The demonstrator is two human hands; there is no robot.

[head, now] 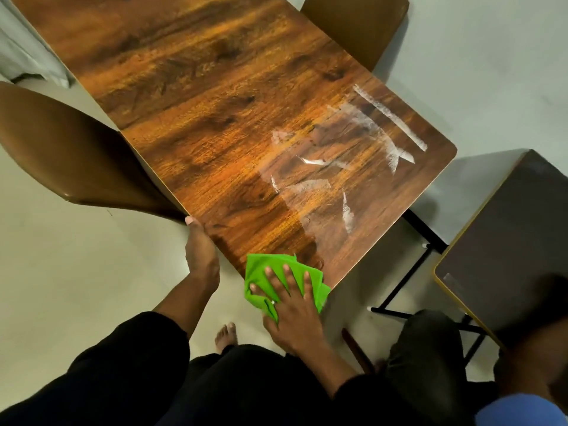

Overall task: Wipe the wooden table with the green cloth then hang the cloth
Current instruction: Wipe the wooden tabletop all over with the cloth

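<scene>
The wooden table (215,118) runs from the top left down to its near corner in front of me. White streaks and smears (347,155) cover its right part. The green cloth (258,272) lies folded on the near corner, partly over the edge. My right hand (292,309) presses flat on the cloth with fingers spread. My left hand (201,253) grips the table's left edge, thumb on top.
A brown chair (61,155) stands at the table's left side and another (356,26) at the far right. A dark side table (507,241) with a yellow rim stands to the right. Black metal legs (408,272) run underneath. My bare foot (226,335) is on the pale floor.
</scene>
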